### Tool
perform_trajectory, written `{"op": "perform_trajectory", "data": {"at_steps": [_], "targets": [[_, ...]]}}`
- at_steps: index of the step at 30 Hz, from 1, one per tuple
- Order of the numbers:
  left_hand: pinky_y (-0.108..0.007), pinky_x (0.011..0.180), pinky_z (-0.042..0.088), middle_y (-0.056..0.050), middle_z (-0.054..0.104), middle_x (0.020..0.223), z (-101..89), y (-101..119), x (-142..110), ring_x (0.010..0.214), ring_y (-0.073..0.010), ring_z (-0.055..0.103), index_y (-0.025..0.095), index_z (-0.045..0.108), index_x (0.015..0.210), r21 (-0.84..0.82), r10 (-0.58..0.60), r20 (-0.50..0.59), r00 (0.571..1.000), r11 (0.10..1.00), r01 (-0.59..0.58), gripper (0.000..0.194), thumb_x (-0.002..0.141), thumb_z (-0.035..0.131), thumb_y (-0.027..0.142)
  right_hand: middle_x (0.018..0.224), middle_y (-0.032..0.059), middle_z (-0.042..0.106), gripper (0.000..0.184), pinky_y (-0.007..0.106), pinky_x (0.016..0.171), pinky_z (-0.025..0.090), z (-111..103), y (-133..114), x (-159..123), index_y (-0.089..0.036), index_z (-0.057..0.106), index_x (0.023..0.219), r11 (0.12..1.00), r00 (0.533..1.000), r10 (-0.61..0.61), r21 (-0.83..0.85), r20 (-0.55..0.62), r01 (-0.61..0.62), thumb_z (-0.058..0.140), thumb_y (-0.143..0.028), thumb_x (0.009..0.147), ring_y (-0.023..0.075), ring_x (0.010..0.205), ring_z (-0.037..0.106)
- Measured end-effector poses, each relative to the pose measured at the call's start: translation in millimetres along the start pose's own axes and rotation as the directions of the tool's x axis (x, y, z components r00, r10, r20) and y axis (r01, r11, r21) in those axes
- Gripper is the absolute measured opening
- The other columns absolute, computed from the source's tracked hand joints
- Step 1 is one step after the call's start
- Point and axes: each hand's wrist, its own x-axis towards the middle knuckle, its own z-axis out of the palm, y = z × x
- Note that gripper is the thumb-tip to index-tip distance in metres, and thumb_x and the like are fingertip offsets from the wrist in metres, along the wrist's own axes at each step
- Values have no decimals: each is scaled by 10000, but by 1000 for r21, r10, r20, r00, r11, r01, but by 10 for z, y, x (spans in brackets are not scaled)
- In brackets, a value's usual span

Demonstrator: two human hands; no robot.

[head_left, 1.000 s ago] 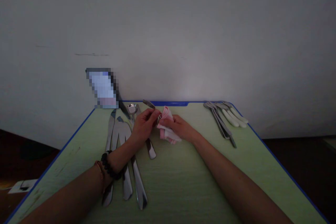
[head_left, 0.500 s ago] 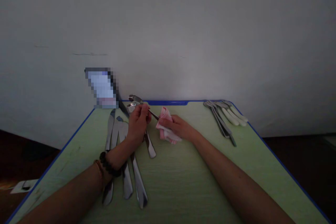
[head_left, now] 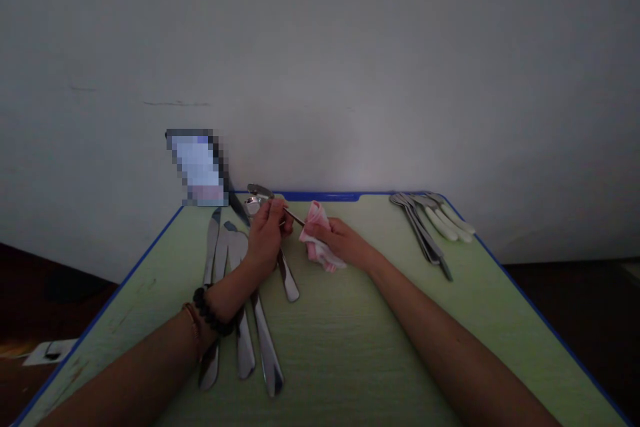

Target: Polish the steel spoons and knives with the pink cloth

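Observation:
My left hand (head_left: 267, 233) is closed around the middle of a metal spoon (head_left: 260, 191), whose head points up and left beyond my fingers. The spoon's thin handle runs right into a folded pink-and-white cloth (head_left: 318, 215). My right hand (head_left: 343, 240) pinches that cloth around the handle's end, thumb on top. Partly hidden beneath my left hand lies another metal utensil (head_left: 290, 285), its handle toward me. Several table knives (head_left: 270, 360) lie under my left wrist and forearm, handles toward me.
At the table's (head_left: 350, 347) right back corner lie stacked metal spoons (head_left: 423, 237) beside white-handled cutlery (head_left: 443, 221). A blurred-out phone-like screen (head_left: 200, 167) leans at the left back. A blue rim edges the table, and a pale wall (head_left: 350, 80) stands behind it.
The spoon's head has turned slightly in my left hand. Both hands stay nearly in place; the whole view has shifted a little.

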Motion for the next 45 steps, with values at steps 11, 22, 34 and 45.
{"op": "perform_trajectory", "data": {"at_steps": [11,22,34,45], "targets": [[-166,395,313,73,380,572,-5,37,17,426,-52,385,192,465,707,-90,-16,71,997,996,22,297,824,560,448,519,-14,556,381,147,344,318,-51,37,-12,-127,582,672,999,1000,14,-34,-11,-14,507,-459,843,46,371,436],[-197,419,333,62,412,515,26,21,-15,431,-82,401,200,483,665,50,-8,136,991,999,1,353,807,552,515,482,-28,520,429,174,358,336,31,-36,-2,-150,560,676,982,999,-45,-185,1,45,414,-502,873,68,364,432],[-174,408,314,82,437,466,5,-12,-33,400,-66,399,174,514,718,57,-49,103,994,997,43,368,795,549,532,551,-8,509,395,213,515,322,205,8,-96,-153,578,689,802,931,-289,-588,-222,109,382,-423,900,104,521,463],[-148,391,319,85,420,524,33,209,6,408,-36,409,170,506,689,-226,-42,30,999,973,47,320,765,628,456,798,58,643,332,275,677,438,201,131,-643,-146,593,950,790,896,-323,-609,-306,76,390,-406,908,152,687,571]]}}
